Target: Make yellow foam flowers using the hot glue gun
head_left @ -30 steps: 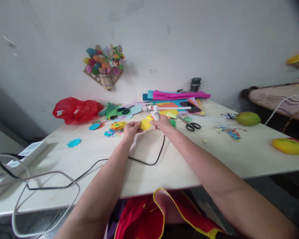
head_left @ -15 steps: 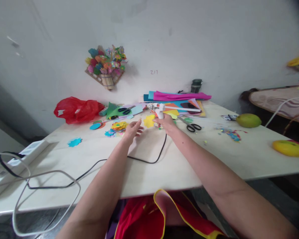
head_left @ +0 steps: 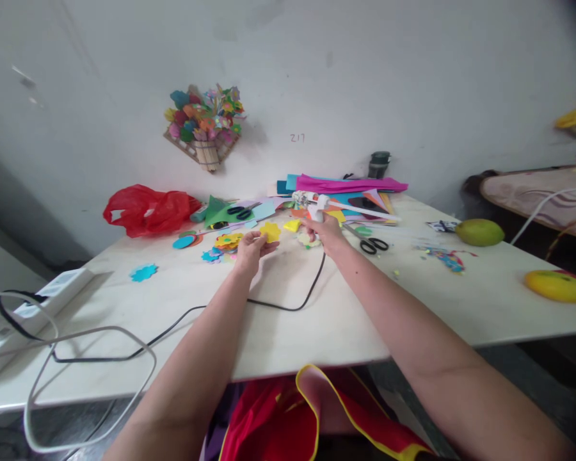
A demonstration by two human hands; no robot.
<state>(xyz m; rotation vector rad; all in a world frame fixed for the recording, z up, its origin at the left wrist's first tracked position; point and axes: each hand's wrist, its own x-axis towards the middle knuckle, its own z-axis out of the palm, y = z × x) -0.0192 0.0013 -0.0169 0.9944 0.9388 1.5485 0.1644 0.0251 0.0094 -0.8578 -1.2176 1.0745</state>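
My left hand point(head_left: 255, 250) pinches a yellow paper flower point(head_left: 271, 232) by its near edge, just above the table. In my right hand point(head_left: 327, 233) is a white glue gun point(head_left: 317, 206), its nozzle pointing left and a long white glue stick point(head_left: 362, 210) sticking out of its back. Below the gun lies a pale paper flower point(head_left: 308, 241), partly hidden by my fingers. A small yellow paper piece point(head_left: 292, 225) sits between the two hands. Left of my left hand is a stack of yellow flower cutouts point(head_left: 229, 241), with blue ones point(head_left: 212, 256) beneath.
Black-handled scissors point(head_left: 373, 245) lie right of my right hand, another pair point(head_left: 242, 210) behind. A black cord point(head_left: 288, 308) crosses the table towards a power strip point(head_left: 52, 298). A red plastic bag point(head_left: 148, 211), coloured sheets point(head_left: 345, 185) and a green mango point(head_left: 480, 232) lie around.
My left hand has closed on the yellow flower and drawn it left. My right hand has moved the glue gun slightly right, away from the flower.
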